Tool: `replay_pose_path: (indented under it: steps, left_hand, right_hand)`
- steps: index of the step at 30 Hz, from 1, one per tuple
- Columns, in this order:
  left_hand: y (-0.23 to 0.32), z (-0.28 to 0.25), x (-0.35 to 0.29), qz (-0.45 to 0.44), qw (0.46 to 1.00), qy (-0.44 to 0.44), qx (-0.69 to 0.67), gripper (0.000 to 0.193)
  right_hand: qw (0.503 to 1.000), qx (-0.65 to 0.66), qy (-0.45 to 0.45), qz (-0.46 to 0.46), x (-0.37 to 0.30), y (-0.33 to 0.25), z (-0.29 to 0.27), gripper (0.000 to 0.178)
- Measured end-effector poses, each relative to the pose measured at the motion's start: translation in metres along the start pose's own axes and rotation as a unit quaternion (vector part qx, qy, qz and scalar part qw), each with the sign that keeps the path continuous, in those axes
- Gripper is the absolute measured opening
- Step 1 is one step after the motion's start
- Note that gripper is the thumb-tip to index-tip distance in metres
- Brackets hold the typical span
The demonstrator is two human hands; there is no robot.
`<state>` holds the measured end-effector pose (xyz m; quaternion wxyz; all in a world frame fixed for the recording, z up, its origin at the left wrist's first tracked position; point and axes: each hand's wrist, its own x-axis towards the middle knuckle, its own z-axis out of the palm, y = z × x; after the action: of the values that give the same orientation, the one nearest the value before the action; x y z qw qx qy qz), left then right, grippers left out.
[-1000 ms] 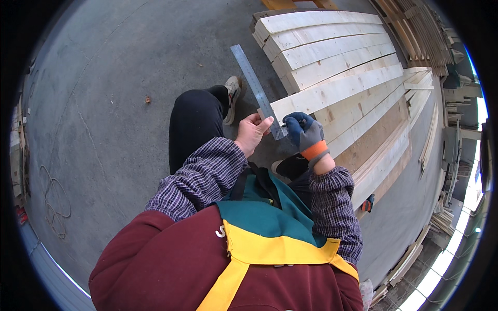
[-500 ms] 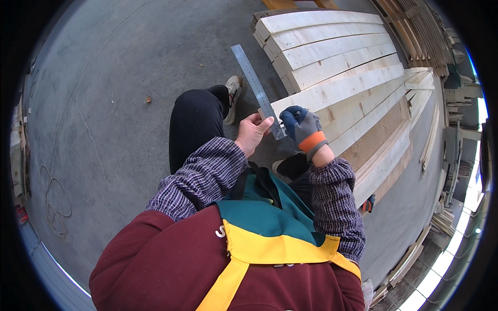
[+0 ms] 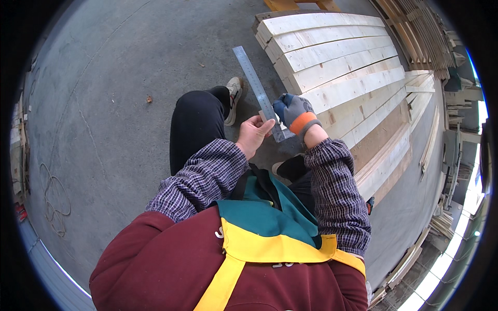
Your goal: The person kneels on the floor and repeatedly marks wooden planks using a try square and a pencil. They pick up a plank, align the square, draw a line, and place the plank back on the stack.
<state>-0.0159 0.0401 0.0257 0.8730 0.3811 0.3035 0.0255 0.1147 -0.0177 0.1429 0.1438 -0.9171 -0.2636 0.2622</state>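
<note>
My bare left hand [image 3: 253, 136] pinches a metal try square [image 3: 252, 76], its thumb on the blade. The blade points up and away to the left, and the short arm is at its lower end, by my right wrist. Beneath the square shows the pale end of a wooden board [image 3: 332, 92]. My right hand [image 3: 296, 113], in a grey-blue glove with an orange cuff, is closed over the board right beside the blade. What its fingers hold, if anything, is hidden.
Several pale boards [image 3: 332, 51] lie stacked side by side at the right. Other planks [image 3: 386, 160] slope beside them, and more timber [image 3: 415, 36] fills the far right. A thin cable [image 3: 54, 199] lies coiled on the grey floor [image 3: 119, 93]. My shoe [image 3: 234, 98] is near the square.
My right hand has moved up and slightly left along the blade's edge, uncovering more of the square's lower end. My left hand and the square have barely moved.
</note>
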Motion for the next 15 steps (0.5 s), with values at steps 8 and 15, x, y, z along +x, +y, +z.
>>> replay_pose_path:
  steps: [8,15]
  left_hand:
    - [-0.001,0.002,-0.001,0.005,1.000,0.007,-0.004,0.026]
    - [0.002,0.005,0.001,0.002,1.000,0.018,-0.019,0.023]
  right_hand:
    - [0.996,0.078,0.043,-0.006,0.027,-0.002,0.003,0.033]
    - [0.916,0.386,0.108,0.009,0.020,0.012,0.002,0.024]
